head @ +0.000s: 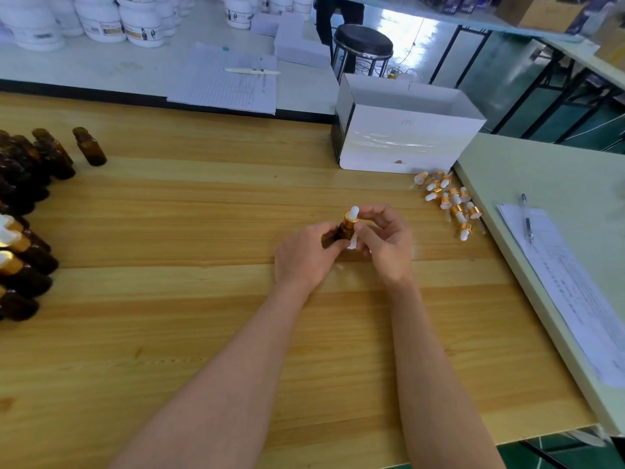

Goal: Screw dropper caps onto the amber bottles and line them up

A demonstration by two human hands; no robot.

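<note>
Over the middle of the wooden table (203, 333), my left hand (304, 258) grips a small amber bottle (344, 231) by its body. A dropper cap (351, 216) with a gold collar and white bulb sits on the bottle's neck, and the fingers of my right hand (385, 242) are closed around it. A pile of loose dropper caps (449, 201) lies to the right. Uncapped amber bottles (50, 154) stand at the far left, with capped bottles (20, 255) nearer along the left edge.
A white cardboard box (406, 137) stands open at the back right, just behind the cap pile. A pale side table (541, 184) on the right carries a paper form (568, 286) and a pen (527, 218). Behind are papers (226, 79), white tubs (101, 18) and a stool (363, 42).
</note>
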